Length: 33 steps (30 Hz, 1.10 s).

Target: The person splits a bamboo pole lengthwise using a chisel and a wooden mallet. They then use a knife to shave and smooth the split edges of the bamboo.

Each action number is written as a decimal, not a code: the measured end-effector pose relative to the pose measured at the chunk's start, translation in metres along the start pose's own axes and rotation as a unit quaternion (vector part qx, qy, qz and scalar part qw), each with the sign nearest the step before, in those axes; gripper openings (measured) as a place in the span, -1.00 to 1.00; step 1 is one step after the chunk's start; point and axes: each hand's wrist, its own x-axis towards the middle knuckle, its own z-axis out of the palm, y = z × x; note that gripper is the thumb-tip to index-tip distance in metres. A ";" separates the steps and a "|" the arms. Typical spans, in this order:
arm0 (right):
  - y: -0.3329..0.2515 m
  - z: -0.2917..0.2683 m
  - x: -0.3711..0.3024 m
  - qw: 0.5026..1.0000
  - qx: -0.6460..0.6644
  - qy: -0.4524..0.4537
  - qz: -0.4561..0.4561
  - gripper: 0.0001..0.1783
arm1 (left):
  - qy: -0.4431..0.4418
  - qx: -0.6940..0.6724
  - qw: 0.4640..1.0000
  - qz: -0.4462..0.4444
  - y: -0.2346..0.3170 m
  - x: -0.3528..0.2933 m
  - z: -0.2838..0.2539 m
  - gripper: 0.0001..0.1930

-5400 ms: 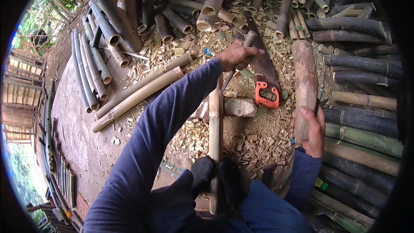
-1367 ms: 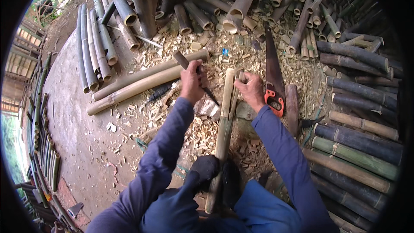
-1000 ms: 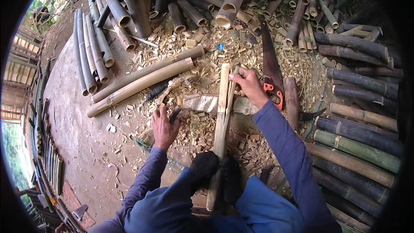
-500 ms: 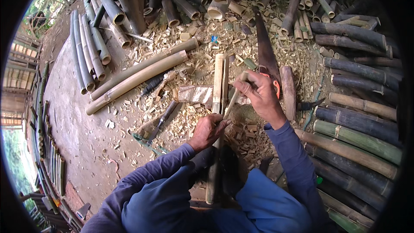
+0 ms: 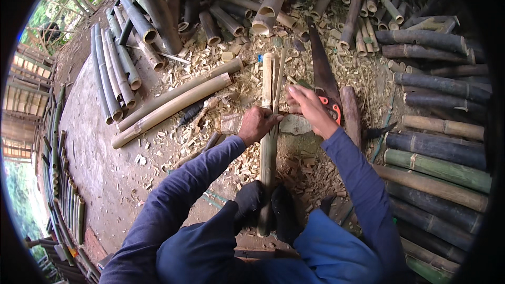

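And here's the splitting work: as I read it, the step in hand is parting a strip from the bamboo length (image 5: 268,163). That length runs from between the two dark-covered feet (image 5: 249,200) up across the pale wooden block (image 5: 295,124), mid-ground, its far end cleft, one narrow strip (image 5: 280,71) leaning out from the rest.

Left hand (image 5: 258,124), right at the cleft, folded firmly around the bamboo! Right hand (image 5: 310,105), just beside it, fingers bent toward the split; whether they pinch anything, I cannot tell. The next move, I'd judge, calls for a steady left grip and an even pull along the grain, as a crooked tear could spoil the strip.

Now the surface: bare earthen ground (image 5: 94,163), thick with pale chips (image 5: 242,165) around the block and toward the far edge. Just beyond the right hand, a saw with an orange handle (image 5: 329,106); next to it a stout wooden billet (image 5: 350,108). Over on the left, two bamboo poles (image 5: 173,109) lie side by side.

And the room! Dark and green culms (image 5: 436,173) line the ground's right edge, cut tubes (image 5: 273,2) crowd the far edge, and slatted walling (image 5: 26,94) stands far left, with greenery outside.
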 end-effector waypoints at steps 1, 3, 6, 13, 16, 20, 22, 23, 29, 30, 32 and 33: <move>0.004 0.004 0.009 0.999 0.034 0.011 0.006 -0.43 | 0.005 -0.018 1.000 -0.007 0.003 -0.002 0.003 -0.53; 0.010 0.009 0.024 0.995 0.097 -0.015 0.023 -0.44 | 0.015 -0.054 0.998 -0.022 0.011 -0.005 0.009 -0.49; 0.009 0.031 0.028 0.982 0.186 -0.020 0.015 -0.50 | 0.026 -0.048 0.997 -0.049 0.028 -0.011 0.007 -0.46; 0.012 0.063 0.011 0.962 0.254 0.060 -0.077 -0.53 | 0.101 -0.060 0.993 0.008 0.022 -0.025 0.022 -0.52; 0.009 0.063 0.014 0.960 0.265 0.070 -0.056 -0.53 | 0.094 -0.067 0.993 0.015 0.024 -0.021 0.023 -0.54; 0.005 0.059 0.018 0.954 0.290 0.074 -0.014 -0.53 | 0.073 -0.083 0.994 0.005 0.018 -0.022 0.023 -0.57; 0.003 0.060 0.015 0.956 0.287 0.063 -0.005 -0.55 | 0.069 -0.109 0.992 -0.001 0.017 -0.024 0.021 -0.56; 0.003 0.062 0.014 0.955 0.288 0.075 -0.004 -0.54 | 0.071 -0.112 0.991 0.003 0.017 -0.027 0.021 -0.57; -0.001 0.056 -0.007 0.956 0.280 0.087 0.025 -0.58 | 0.065 -0.104 0.991 0.048 0.026 -0.037 0.028 -0.55; -0.025 0.051 -0.015 0.962 0.243 0.110 0.053 -0.55 | 0.067 -0.169 0.983 0.036 0.043 -0.041 0.031 -0.55; -0.064 0.042 -0.043 0.930 0.365 0.025 0.038 -0.56 | 0.075 -0.292 0.953 -0.007 0.089 -0.073 0.024 -0.54; -0.072 0.036 -0.053 0.936 0.346 0.043 0.039 -0.57 | 0.035 -0.238 0.971 0.003 0.101 -0.073 0.018 -0.56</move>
